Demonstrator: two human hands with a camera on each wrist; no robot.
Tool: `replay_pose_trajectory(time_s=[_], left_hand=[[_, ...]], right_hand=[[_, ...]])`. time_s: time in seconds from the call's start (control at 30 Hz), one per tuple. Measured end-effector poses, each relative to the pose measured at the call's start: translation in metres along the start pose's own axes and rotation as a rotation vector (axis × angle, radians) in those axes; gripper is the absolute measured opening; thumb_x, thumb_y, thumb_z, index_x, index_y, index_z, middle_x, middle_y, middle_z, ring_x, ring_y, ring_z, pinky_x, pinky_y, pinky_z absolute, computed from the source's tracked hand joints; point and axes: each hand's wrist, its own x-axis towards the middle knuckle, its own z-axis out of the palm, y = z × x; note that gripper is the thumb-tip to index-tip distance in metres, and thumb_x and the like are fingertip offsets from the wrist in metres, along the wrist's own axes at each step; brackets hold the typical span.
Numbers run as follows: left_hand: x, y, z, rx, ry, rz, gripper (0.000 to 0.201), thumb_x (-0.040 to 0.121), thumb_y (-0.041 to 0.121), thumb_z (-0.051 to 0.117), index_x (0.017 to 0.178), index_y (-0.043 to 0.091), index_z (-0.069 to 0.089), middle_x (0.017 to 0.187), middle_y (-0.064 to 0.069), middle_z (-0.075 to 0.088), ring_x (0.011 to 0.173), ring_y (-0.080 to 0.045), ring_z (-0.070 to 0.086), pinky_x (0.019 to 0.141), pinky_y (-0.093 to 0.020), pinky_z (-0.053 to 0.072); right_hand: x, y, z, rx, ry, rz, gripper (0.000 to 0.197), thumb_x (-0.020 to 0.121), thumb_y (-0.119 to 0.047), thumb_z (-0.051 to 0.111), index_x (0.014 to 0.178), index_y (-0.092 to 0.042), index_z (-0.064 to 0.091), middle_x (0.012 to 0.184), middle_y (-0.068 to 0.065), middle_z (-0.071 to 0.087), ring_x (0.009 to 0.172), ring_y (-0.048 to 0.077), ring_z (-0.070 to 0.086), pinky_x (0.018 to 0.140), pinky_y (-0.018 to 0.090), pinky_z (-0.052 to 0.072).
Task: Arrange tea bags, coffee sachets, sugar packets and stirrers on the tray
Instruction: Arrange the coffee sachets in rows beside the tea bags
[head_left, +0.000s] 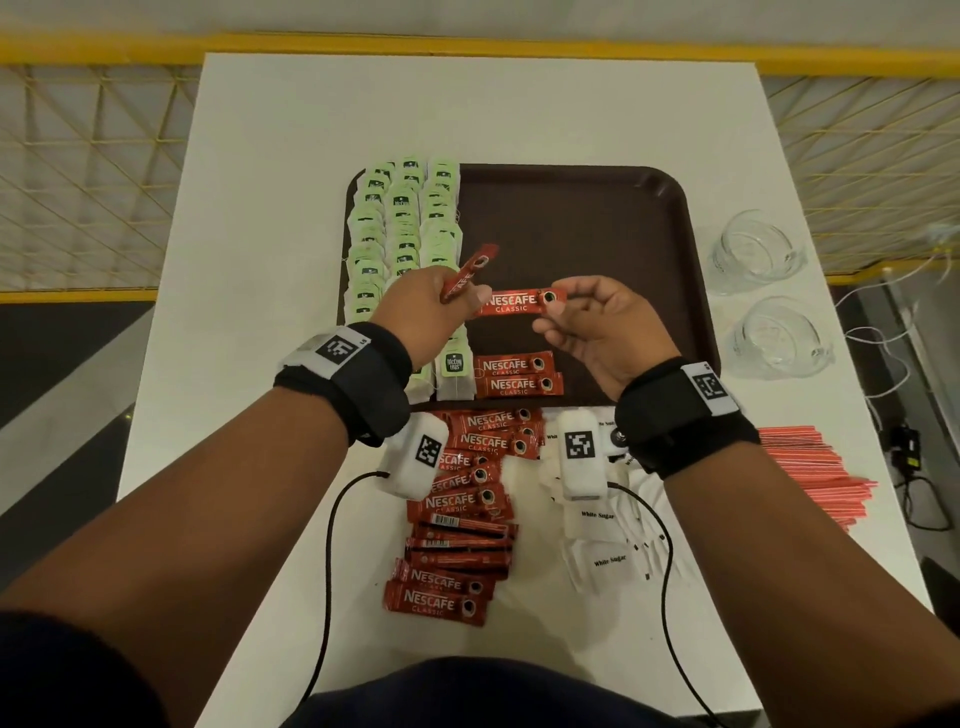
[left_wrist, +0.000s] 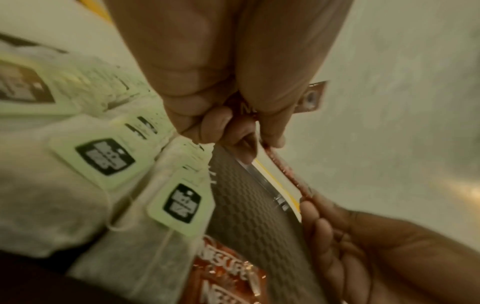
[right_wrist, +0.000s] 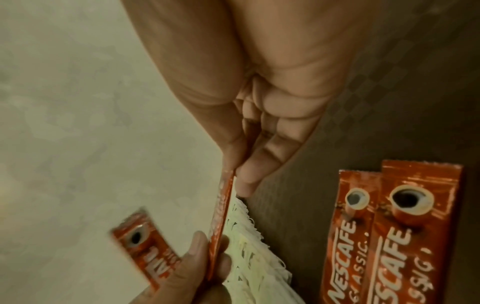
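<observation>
Above the brown tray (head_left: 597, 218) I stretch one red Nescafe sachet (head_left: 511, 302) level between both hands. My right hand (head_left: 553, 312) pinches its right end, seen edge-on in the right wrist view (right_wrist: 221, 205). My left hand (head_left: 467, 296) holds its left end and also grips a second sachet (head_left: 470, 273) that tilts up and away. Two more sachets (head_left: 517, 375) lie side by side at the tray's front. Green-tagged tea bags (head_left: 402, 228) fill the tray's left side in columns.
On the white table (head_left: 260, 234) in front of the tray lie a heap of loose sachets (head_left: 457, 525), white sugar packets (head_left: 605, 540) and red stirrers (head_left: 810, 467). Two glass cups (head_left: 753, 249) stand right of the tray. The tray's middle and right are bare.
</observation>
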Motion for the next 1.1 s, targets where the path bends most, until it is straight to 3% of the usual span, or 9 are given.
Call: replay_pose_trajectory(time_s=[0.13,0.3,0.37,0.43,0.6,0.73,0.8,0.97,1.1], left_hand=[[-0.001,0.003,-0.006,-0.084,-0.018,0.058,0.026,0.096,0.036,0.058,0.098,0.013,0.068,0.080,0.000,0.063,0.072,-0.012,0.055,0.070,-0.026,0.044],[-0.003,-0.002,-0.008,-0.051,-0.103,0.105,0.019,0.095,0.033,0.060,0.083,0.020,0.067,0.073,0.006,0.058,0.071,-0.011,0.053,0.073,-0.028,0.044],[-0.004,-0.004,-0.004,0.001,-0.093,0.065,0.022,0.095,0.036,0.059,0.083,0.018,0.063,0.072,0.000,0.057,0.068,-0.014,0.051,0.068,-0.030,0.042],[-0.004,-0.004,-0.003,0.019,-0.059,0.000,0.025,0.093,0.038,0.061,0.098,0.014,0.056,0.080,-0.001,0.059,0.073,-0.016,0.055,0.065,-0.028,0.042],[-0.007,-0.001,-0.010,-0.181,-0.068,-0.163,0.037,0.088,0.030,0.063,0.113,0.019,0.036,0.086,-0.006,0.058,0.063,-0.017,0.052,0.058,-0.030,0.046],[-0.009,0.004,-0.014,-0.377,-0.087,-0.235,0.011,0.099,0.027,0.040,0.104,0.018,0.037,0.095,-0.013,0.060,0.059,-0.016,0.045,0.050,-0.027,0.038],[-0.011,0.005,-0.016,-0.385,-0.083,-0.217,0.010,0.101,0.023,0.034,0.103,0.015,0.040,0.093,-0.013,0.061,0.058,-0.017,0.048,0.051,-0.027,0.038],[-0.010,-0.005,-0.014,-0.247,-0.098,-0.118,0.010,0.102,0.023,0.044,0.110,0.019,0.048,0.098,-0.005,0.066,0.074,-0.017,0.069,0.065,-0.030,0.056],[-0.008,-0.009,-0.013,-0.175,-0.121,-0.036,0.007,0.099,0.023,0.054,0.104,0.020,0.058,0.094,0.000,0.066,0.075,-0.012,0.071,0.065,-0.024,0.058]], right_hand=[[0.001,-0.002,-0.005,-0.027,-0.014,0.009,0.013,0.096,-0.004,0.055,0.107,-0.004,0.060,0.088,0.010,0.069,0.080,0.019,0.069,0.073,0.026,0.057],[0.001,0.001,-0.009,-0.068,-0.048,0.177,0.010,0.097,-0.008,0.054,0.102,-0.008,0.062,0.085,0.007,0.069,0.069,0.013,0.064,0.064,0.024,0.052],[0.004,0.006,-0.009,-0.146,0.018,0.192,0.009,0.096,-0.009,0.056,0.102,-0.008,0.063,0.084,0.006,0.069,0.064,0.010,0.060,0.060,0.023,0.049],[0.008,0.011,-0.007,-0.247,0.104,0.181,0.009,0.096,-0.012,0.057,0.103,-0.009,0.063,0.084,0.005,0.069,0.060,0.009,0.056,0.056,0.022,0.047],[0.018,0.021,-0.002,-0.561,0.213,0.141,0.007,0.096,-0.017,0.059,0.102,-0.016,0.062,0.082,-0.001,0.069,0.056,0.006,0.054,0.051,0.019,0.047],[0.025,0.028,-0.002,-0.794,0.251,0.084,0.005,0.092,-0.023,0.063,0.095,-0.021,0.066,0.084,-0.006,0.064,0.068,0.005,0.058,0.054,0.021,0.043],[0.028,0.028,-0.003,-0.874,0.235,0.101,0.008,0.091,-0.027,0.064,0.096,-0.022,0.066,0.086,-0.008,0.062,0.074,0.006,0.056,0.057,0.022,0.041],[0.032,0.025,-0.005,-0.952,0.197,0.128,0.012,0.089,-0.029,0.067,0.097,-0.022,0.064,0.094,-0.005,0.063,0.081,0.009,0.059,0.060,0.023,0.043],[0.027,0.017,-0.001,-0.963,0.234,-0.087,0.017,0.091,-0.035,0.064,0.099,-0.020,0.063,0.094,-0.007,0.062,0.086,0.009,0.060,0.065,0.021,0.044]])
